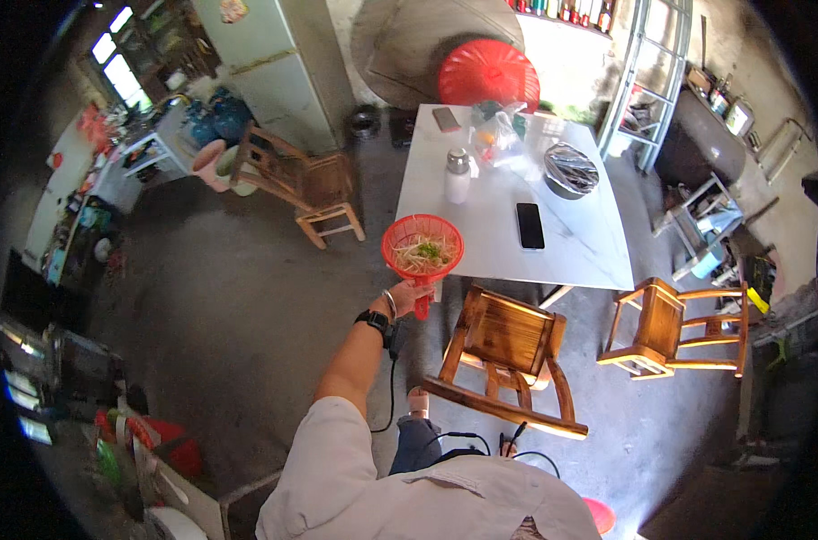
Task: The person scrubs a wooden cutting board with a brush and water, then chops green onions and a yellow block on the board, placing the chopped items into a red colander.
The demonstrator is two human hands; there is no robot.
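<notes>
My left hand (406, 297), with a watch and a bangle at the wrist, grips the handle of a red plastic strainer basket (422, 272). Pale bean sprouts (414, 262) fill its bottom, topped with chopped green pieces (430, 252). The basket is held by the near left corner of a white marble-patterned table (476, 253). On that tabletop lie a black smartphone (530, 226), a pale bottle with a metallic cap (457, 179) and a bowl covered in shiny wrap (572, 169). My right hand is out of view.
A wooden chair (513, 331) stands right before me, another (659, 324) to the right. A third wooden chair (324, 179) is at the left. Beyond the phone lies a clear plastic bag (500, 138). A ladder (645, 88) leans at the back right. A black cable (393, 385) hangs near my arm.
</notes>
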